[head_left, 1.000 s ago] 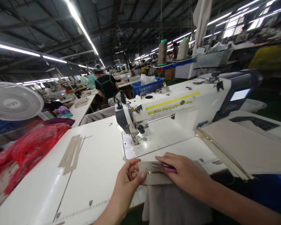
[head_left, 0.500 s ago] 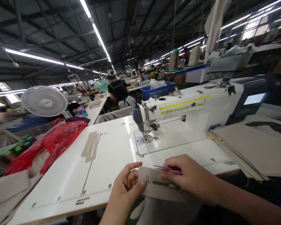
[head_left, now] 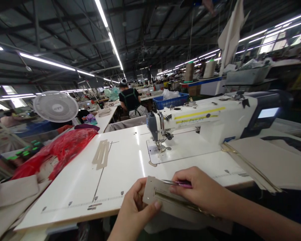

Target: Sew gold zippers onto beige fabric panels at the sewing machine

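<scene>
My left hand [head_left: 135, 206] pinches the left end of a beige fabric panel [head_left: 150, 188], thumb on top and fingers behind. A gold-toothed zipper [head_left: 172, 197] runs along a narrow slot in this panel, which hangs over the front edge of the table. In my right hand [head_left: 199, 187] are thread snips [head_left: 184, 184] with a purple handle, their thin metal tips pointing left along the panel's upper edge. The right-hand fingers also lie against the panel, hiding part of it. Behind both hands stands a white sewing machine [head_left: 200, 118].
Flat beige slotted pieces [head_left: 102, 154] lie on the white tabletop [head_left: 120, 160]. Left are a red plastic bag [head_left: 65, 147] and folded beige cloth [head_left: 17, 192]. More beige fabric [head_left: 273, 160] with zippers lies right. A fan [head_left: 56, 106] and a seated co-worker [head_left: 129, 98] are beyond.
The panel has tilted, its right end now lower, and more of the zipper shows. My left fingers have closed in behind it. The view has shifted slightly.
</scene>
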`<state>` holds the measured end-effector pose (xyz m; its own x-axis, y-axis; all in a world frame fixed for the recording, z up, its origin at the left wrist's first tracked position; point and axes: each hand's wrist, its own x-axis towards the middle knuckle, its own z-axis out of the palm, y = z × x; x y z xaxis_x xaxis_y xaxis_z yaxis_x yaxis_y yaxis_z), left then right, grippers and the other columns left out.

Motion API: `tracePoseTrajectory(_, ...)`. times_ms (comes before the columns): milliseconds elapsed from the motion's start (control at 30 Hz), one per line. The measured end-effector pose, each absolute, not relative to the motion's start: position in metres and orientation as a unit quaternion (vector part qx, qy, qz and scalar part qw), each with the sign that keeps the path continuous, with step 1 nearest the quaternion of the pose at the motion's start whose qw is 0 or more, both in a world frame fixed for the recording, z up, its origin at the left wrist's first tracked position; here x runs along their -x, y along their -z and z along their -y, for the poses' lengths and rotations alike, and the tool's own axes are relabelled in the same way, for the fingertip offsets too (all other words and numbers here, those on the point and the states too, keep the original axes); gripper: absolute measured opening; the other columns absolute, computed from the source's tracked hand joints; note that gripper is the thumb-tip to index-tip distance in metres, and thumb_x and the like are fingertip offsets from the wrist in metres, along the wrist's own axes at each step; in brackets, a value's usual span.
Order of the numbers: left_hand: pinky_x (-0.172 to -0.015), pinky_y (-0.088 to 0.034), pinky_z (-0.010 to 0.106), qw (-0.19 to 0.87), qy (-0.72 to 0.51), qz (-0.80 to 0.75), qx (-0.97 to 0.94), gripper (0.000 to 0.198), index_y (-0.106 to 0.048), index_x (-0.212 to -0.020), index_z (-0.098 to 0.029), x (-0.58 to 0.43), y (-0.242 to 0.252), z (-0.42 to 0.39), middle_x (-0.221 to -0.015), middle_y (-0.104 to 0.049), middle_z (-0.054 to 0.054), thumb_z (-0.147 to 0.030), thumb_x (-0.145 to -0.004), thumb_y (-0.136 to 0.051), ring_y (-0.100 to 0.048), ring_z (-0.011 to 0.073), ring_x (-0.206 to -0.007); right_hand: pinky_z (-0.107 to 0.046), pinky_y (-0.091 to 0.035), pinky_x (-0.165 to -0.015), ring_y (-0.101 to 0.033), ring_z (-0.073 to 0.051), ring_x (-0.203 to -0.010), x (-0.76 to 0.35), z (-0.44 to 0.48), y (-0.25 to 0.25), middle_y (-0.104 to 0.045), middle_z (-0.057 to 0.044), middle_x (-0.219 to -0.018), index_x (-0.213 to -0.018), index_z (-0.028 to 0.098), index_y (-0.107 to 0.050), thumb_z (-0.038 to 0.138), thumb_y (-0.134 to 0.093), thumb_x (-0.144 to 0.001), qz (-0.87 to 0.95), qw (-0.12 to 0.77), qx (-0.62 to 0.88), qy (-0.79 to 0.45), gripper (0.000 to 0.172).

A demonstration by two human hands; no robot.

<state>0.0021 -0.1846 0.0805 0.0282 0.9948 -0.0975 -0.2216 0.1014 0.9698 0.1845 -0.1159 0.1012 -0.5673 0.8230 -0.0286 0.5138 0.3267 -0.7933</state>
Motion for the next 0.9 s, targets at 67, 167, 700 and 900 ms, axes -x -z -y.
tracePoseTrajectory(67,-0.075,-0.046,0.028,0.586,-0.518,-0.459,-0.422,0.047,-0.060,-0.098,-0.016,-0.002,-0.080,0.188,-0.095,-0.068,0.008,-0.034,-0.060,-0.079,-0.062,0.0231,-0.089,-0.021,-0.030,-0.052,-0.042,-0.011,-0.056,-0.183,0.116,-0.101,-0.050,0.002,-0.056,-0.067,0.014,-0.064,0.035,-0.057,-0.073,0.790,0.195,0.421,-0.401,0.023)
tracePoseTrajectory(167,-0.074,-0.048,0.029,0.595,-0.513,-0.469,-0.404,0.042,-0.063,-0.093,-0.015,-0.003,-0.082,0.191,-0.090,-0.069,0.008,-0.035,-0.060,-0.079,-0.063,0.0238,-0.087,-0.022,-0.028,-0.051,-0.040,-0.011,-0.056,-0.182,0.116,-0.100,-0.046,0.003,-0.055,-0.065,0.014,-0.063,0.035,-0.058,-0.073,0.782,0.192,0.419,-0.420,0.023)
tracePoseTrajectory(700,-0.084,-0.045,0.031,0.568,-0.458,-0.446,-0.519,0.031,-0.065,-0.094,-0.015,0.021,-0.082,0.181,-0.093,-0.068,0.008,-0.028,-0.067,-0.073,-0.059,0.0236,-0.096,-0.024,-0.030,-0.055,-0.036,-0.012,-0.058,-0.168,0.124,-0.083,-0.038,0.004,-0.058,-0.064,0.017,-0.048,0.044,-0.052,-0.074,0.703,0.258,0.395,-0.532,0.029)
tracePoseTrajectory(900,-0.084,-0.042,0.031,0.367,-0.502,-0.550,-0.558,0.013,-0.064,-0.083,-0.018,0.033,-0.077,0.179,-0.089,-0.063,0.004,-0.021,-0.071,-0.064,-0.057,0.0201,-0.090,-0.024,-0.034,-0.056,-0.040,-0.013,-0.062,-0.154,0.139,-0.066,-0.041,0.003,-0.061,-0.066,0.019,-0.047,0.044,-0.052,-0.077,0.692,0.272,0.360,-0.564,0.028)
